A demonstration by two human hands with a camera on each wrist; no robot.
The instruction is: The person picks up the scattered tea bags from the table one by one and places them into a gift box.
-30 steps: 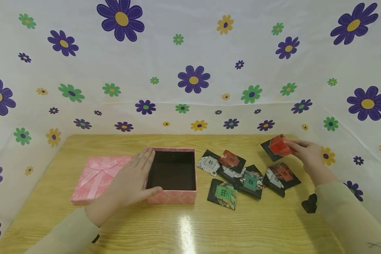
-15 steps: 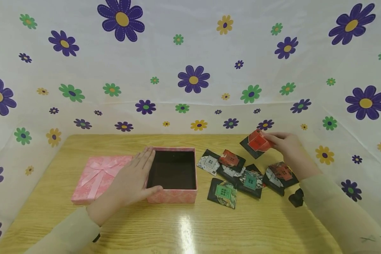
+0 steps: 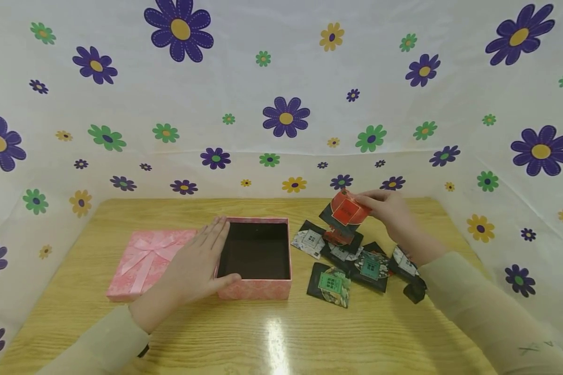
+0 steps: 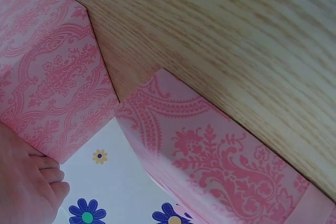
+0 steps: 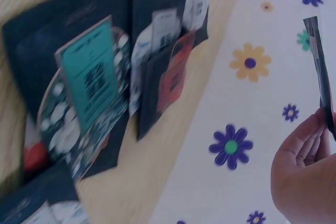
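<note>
My right hand [image 3: 394,216] pinches a black-and-red printed packet [image 3: 347,211] by its upper right edge. The packet hangs tilted over the other packets and overlaps a reddish packet [image 3: 339,237] in the head view. Edge-on, the same held packet [image 5: 320,66] looks thin in the right wrist view. My left hand [image 3: 194,268] lies along the left side of a pink box [image 3: 254,290], fingers straight and thumb near its front corner. The box stands uncovered, its inside dark. The left wrist view shows its patterned wall [image 4: 58,72] beside the hand.
A pink lid [image 3: 138,260] with a ribbon bow lies left of the box, partly behind the left hand. Right of the box are several flat packets, among them a green one [image 3: 330,285], a teal one [image 3: 370,267] and a white-fronted one [image 3: 311,238]. A flowered cloth [image 3: 286,67] hangs behind the table.
My right hand has carried the red packet leftward from the table's right side to above the left packets. My left hand has stayed at the box.
</note>
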